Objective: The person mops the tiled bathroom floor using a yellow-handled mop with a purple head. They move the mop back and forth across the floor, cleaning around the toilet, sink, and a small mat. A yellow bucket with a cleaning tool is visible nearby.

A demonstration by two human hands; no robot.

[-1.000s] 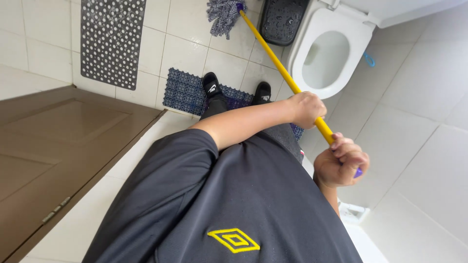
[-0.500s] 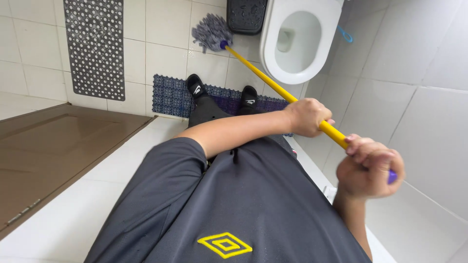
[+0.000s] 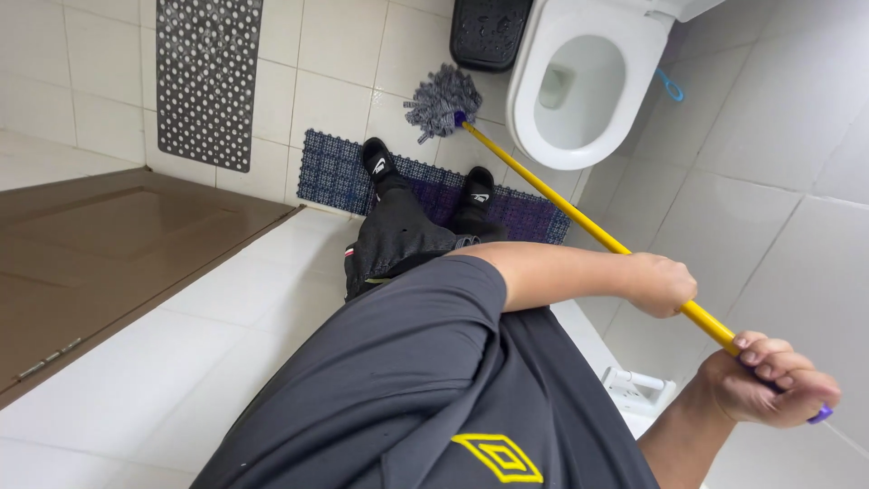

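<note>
far left, a brown door (image 3: 100, 263) beside the white tiled floor (image 3: 335, 54), with a grey perforated mat (image 3: 206, 81) lying flat further out. nearer the middle, a blue-purple grid mat (image 3: 330, 172) under both feet in black socks (image 3: 378, 163). just past the feet, the grey stringy mop head (image 3: 442, 101) pressed on the tiles, touching the floor between the grid mat and the toilet (image 3: 579, 86), close to a black bin (image 3: 491, 32). yellow mop handle (image 3: 552, 195) slanting from there down to the right. left hand (image 3: 663, 284) wrapped tight round the handle partway up; right hand (image 3: 769, 385) curled firmly over the top end near the purple cap. toilet seat up, bowl holding only a little water, nothing else visible inside; bin contents hidden. as for progress, hard to judge: tiles look uniformly pale, no clear wet or dirty patches, so probably mid-way through mopping the strip before the toilet, with the area under the mats apparently untouched.
</note>
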